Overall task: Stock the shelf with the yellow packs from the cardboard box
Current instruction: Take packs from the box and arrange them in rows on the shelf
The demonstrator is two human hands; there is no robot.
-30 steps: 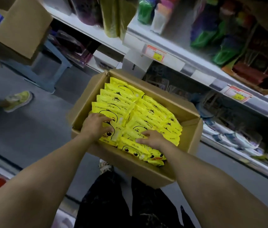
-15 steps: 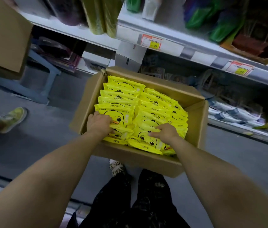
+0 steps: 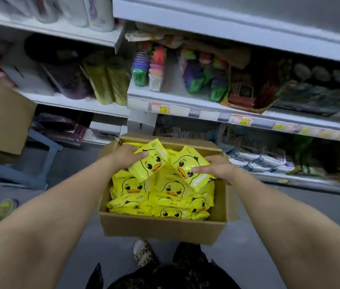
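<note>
Head view: left hand (image 3: 125, 156) curls its fingers over the top edge of a yellow pack (image 3: 150, 164) with a duck face. Right hand (image 3: 217, 168) pinches a second pack (image 3: 187, 163). Both are held above the cardboard box (image 3: 162, 228). Lettering too blurred to read.

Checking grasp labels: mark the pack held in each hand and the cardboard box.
left-held pack (image 3: 150, 163): head view, on the duck face.
right-held pack (image 3: 185, 166): head view, on the duck face.
cardboard box (image 3: 162, 228): head view, on the near outer wall.
</note>
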